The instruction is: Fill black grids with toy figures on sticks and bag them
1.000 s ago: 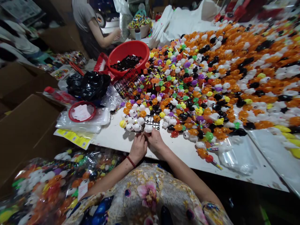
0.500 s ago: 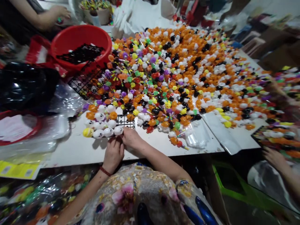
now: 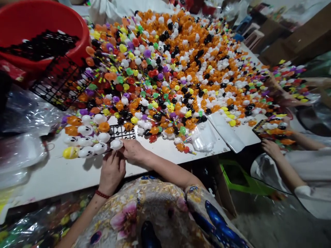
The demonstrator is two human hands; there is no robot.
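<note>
A black plastic grid (image 3: 122, 132) lies tilted a little above the white table, with rows of small plastic character heads set in it. White ghost-like heads (image 3: 100, 148) fill most of its near side, with orange heads (image 3: 74, 120) farther back and a yellow one (image 3: 70, 152) at the left corner. My right hand (image 3: 134, 150) is closed, thumb and fingers pinching a white head (image 3: 116, 144) at the grid's right end. Just below it, my left hand (image 3: 112, 171) has its fingers curled under the near edge; what they grip is hidden.
A large heap of colourful heads (image 3: 181, 65) covers the table beyond. At left stand a red tub (image 3: 84, 32) of black grids and a loose grid (image 3: 62, 82). Clear plastic bags (image 3: 204, 137) lie at the front edge. At right, another person's hand (image 3: 272, 150) is near a filled grid.
My view has shifted right and slightly down, so the table's things appear farther left. Both hands stay at the grid's right end; the white head there sits slightly apart from its row.
</note>
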